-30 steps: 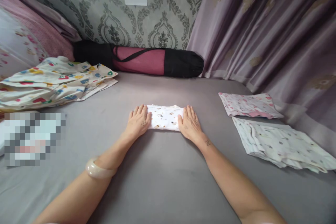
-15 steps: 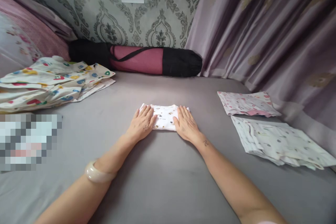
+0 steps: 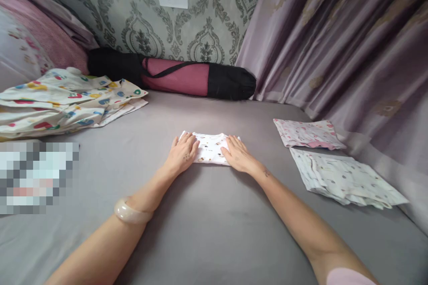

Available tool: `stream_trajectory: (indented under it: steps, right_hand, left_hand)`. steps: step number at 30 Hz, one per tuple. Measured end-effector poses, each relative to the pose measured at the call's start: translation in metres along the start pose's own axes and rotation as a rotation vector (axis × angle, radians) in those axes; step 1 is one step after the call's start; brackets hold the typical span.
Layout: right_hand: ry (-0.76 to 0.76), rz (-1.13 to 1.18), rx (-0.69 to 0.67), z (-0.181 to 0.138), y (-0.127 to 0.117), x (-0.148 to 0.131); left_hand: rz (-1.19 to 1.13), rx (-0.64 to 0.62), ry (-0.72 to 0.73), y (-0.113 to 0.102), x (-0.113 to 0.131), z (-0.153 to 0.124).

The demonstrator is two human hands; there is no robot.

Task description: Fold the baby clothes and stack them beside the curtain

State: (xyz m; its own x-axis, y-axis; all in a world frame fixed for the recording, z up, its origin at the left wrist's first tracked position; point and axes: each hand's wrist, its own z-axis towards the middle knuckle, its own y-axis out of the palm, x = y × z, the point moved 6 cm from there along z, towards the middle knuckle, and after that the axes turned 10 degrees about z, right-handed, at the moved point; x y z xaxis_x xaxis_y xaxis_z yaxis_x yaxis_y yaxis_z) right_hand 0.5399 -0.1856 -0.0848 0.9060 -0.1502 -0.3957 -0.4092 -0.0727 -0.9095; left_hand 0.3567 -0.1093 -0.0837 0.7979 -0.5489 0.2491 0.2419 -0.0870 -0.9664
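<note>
A small white folded garment with little printed figures lies on the grey bed sheet in the middle. My left hand lies flat on its left part, fingers stretched out and open. On its right part rests my right hand, also flat with the fingers extended. A pale bangle sits on my left wrist.
A pink printed folded cloth and a larger pale folded cloth lie at the right by the purple curtain. A colourful printed pile lies at the left. A rolled pink mat in a black bag lies against the wall.
Both hands have slid inward from the garment's outer edges onto its top, closer together. The view has shifted slightly.
</note>
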Motion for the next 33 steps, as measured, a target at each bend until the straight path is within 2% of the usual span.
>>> stream_trajectory:
  steps: [3,6,11,15,18,21,25,30,33]
  right_hand:
    - [-0.034,-0.032,0.069,0.003,-0.012,-0.007]
    - [-0.082,-0.059,0.137,0.010,-0.009,-0.009]
    - [-0.087,-0.046,0.112,0.021,0.013,0.005]
    - [-0.082,-0.044,0.056,0.023,0.012,0.008]
    - [-0.069,-0.045,0.017,0.022,0.003,-0.003]
    - [-0.131,-0.041,0.014,0.021,-0.003,-0.027]
    - [-0.264,0.000,-0.002,0.021,0.010,-0.056]
    - [-0.260,-0.031,0.050,0.024,0.029,-0.057]
    - [-0.243,-0.011,-0.028,0.025,0.027,-0.056]
  left_hand:
    - [-0.035,0.056,0.009,0.001,-0.003,0.002]
    - [-0.029,0.063,0.015,0.003,-0.004,0.002]
    - [0.003,0.027,0.004,0.008,-0.007,0.002]
    - [-0.070,0.061,-0.012,0.012,-0.015,0.007]
    - [-0.150,0.126,-0.002,0.012,-0.022,0.013]
    - [-0.202,0.207,0.027,0.008,-0.026,0.016]
    - [-0.221,0.283,0.035,0.002,-0.029,0.017]
    - [-0.282,0.228,-0.054,0.004,-0.037,0.018]
    - [-0.375,0.187,-0.135,0.004,-0.044,0.018]
